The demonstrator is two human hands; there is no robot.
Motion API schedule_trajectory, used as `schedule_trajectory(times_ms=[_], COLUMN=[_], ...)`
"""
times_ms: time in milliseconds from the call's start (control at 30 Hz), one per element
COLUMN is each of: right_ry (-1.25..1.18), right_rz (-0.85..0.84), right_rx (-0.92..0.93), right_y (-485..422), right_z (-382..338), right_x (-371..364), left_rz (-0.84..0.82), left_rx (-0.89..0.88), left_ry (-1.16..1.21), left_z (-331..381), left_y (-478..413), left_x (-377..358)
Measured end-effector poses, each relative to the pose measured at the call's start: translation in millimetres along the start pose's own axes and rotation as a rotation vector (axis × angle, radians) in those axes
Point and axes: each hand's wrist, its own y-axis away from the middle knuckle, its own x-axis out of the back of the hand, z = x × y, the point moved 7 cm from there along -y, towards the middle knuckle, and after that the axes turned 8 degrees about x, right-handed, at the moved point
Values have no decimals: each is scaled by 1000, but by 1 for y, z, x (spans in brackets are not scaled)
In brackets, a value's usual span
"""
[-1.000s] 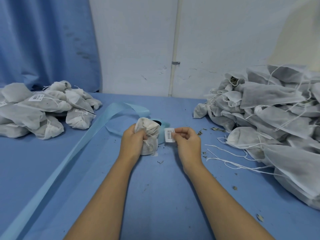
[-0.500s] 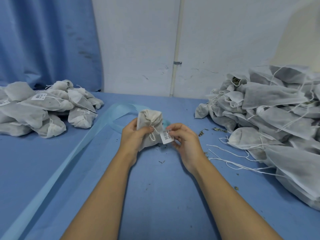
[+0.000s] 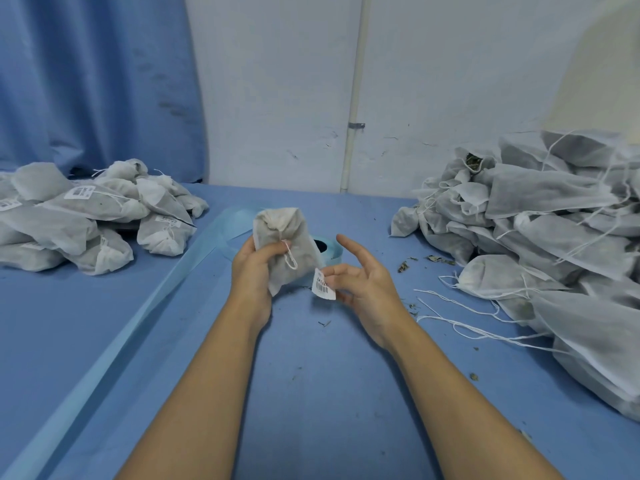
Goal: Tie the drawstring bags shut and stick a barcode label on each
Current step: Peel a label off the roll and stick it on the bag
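- Clock directions are read on the table [image 3: 311, 403], with 12 o'clock pointing away from the person.
- The left hand [image 3: 254, 271] holds the bag [image 3: 282, 244] upright above the table centre. Its fingers curl round the lower half, and the thumb presses the front beside the knotted string.
- The bag's neck is gathered and its string is tied, so the tying step looks finished for this bag.
- The right hand [image 3: 370, 292] is at 3 o'clock of the bag with most fingers spread wide. Two fingertips lightly pinch the label [image 3: 323, 285].
- The label touches the bag's lower corner at about 5 o'clock. It does not yet appear pressed flat, so sticking seems to be the step in hand.
- The roll [image 3: 329, 252] of blue backing tape sits just behind the bag at 1 o'clock.
- The finished pile [image 3: 86, 220] lies at 9 o'clock, well apart. Several of its bags show labels, so this is judged to be completed work.
- The waiting pile [image 3: 540, 237] at 3 o'clock is clearly larger, with loose strings trailing and no labels visible. Most of the task probably remains.
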Motion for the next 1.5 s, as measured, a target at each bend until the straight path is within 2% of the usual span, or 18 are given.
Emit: schedule_trajectory(times_ms=[200, 933, 1233, 1400, 1500], right_ry=[-9, 216, 535, 300, 78], right_rz=[4, 133, 210, 174, 225], right_rx=[7, 127, 210, 54, 78], right_y=[0, -4, -1, 0, 0], right_z=[-2, -3, -12, -3, -7], right_x=[-6, 6, 2, 1, 2], left_rz=[-21, -145, -171, -196, -194], left_rx=[-27, -2, 31, 44, 14], left_ry=[-124, -181, -190, -144, -185], left_z=[-2, -12, -12, -13, -12], left_y=[4, 10, 10, 12, 16], left_x=[-7, -26, -28, -31, -34])
